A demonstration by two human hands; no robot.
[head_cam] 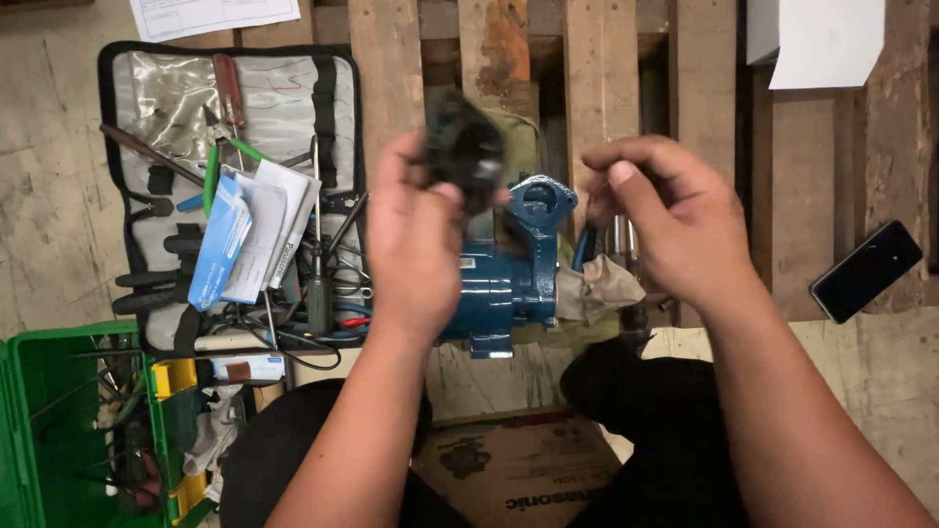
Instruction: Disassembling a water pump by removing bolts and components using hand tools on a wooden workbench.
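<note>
My left hand [416,230] holds a black round part [462,147] up above a blue water pump [509,274] that lies on a wooden pallet [597,68]. The part is blurred, so its shape is unclear. My right hand [665,220] hovers just right of the pump with its fingers curled and the thumb pressed to the fingertips; whether something small is pinched there is hidden. A crumpled grey rag [606,288] lies against the pump's right side, under my right hand.
An open grey tool roll [156,88] with screwdrivers, pliers and paper booklets [245,235] lies at left. A green crate [59,420] of tools stands at bottom left. A black phone [866,271] rests at right. White papers [822,44] lie at top right, cardboard [509,469] between my knees.
</note>
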